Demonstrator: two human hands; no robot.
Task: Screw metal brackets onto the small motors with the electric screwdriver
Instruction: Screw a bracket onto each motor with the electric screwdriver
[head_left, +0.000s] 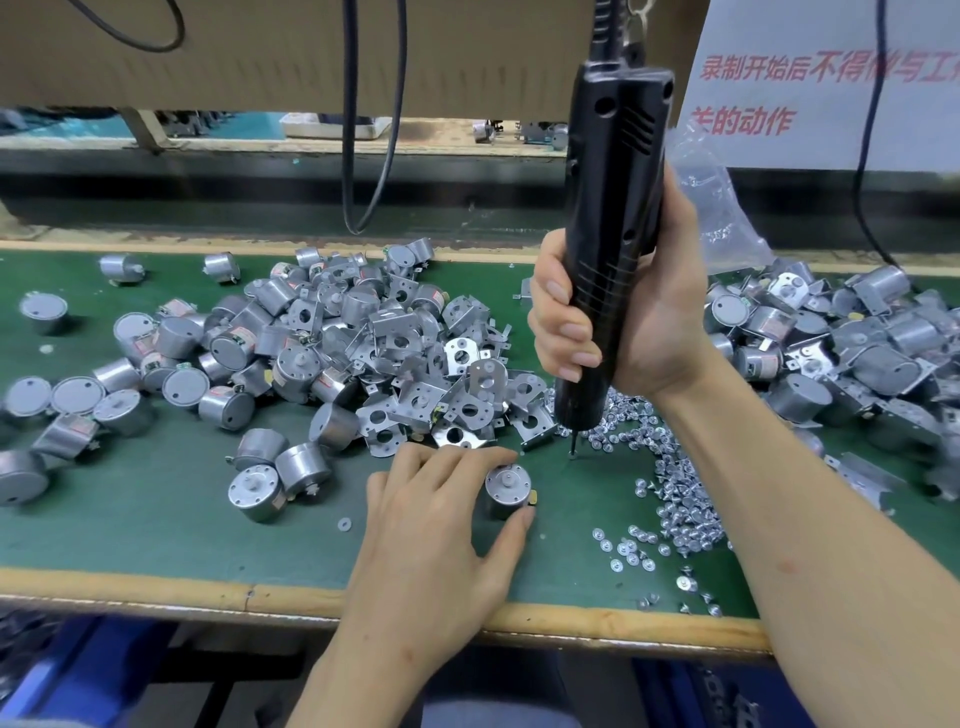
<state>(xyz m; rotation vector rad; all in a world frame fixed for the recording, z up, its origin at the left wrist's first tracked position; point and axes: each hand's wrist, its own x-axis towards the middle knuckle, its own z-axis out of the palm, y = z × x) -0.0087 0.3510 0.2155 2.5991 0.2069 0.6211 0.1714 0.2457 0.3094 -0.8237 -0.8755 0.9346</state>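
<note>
Metal motor (506, 493), pinched in the left grip (441, 525), may spin if the screwdriver (613, 182) clamped in the right grip (639, 332) bites crooked.

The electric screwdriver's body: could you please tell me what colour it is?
The electric screwdriver is black, shown best in the head view.

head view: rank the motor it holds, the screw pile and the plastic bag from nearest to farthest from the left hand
1. motor, held in the left hand
2. screw pile, on the mat to its right
3. plastic bag, far back right
</note>
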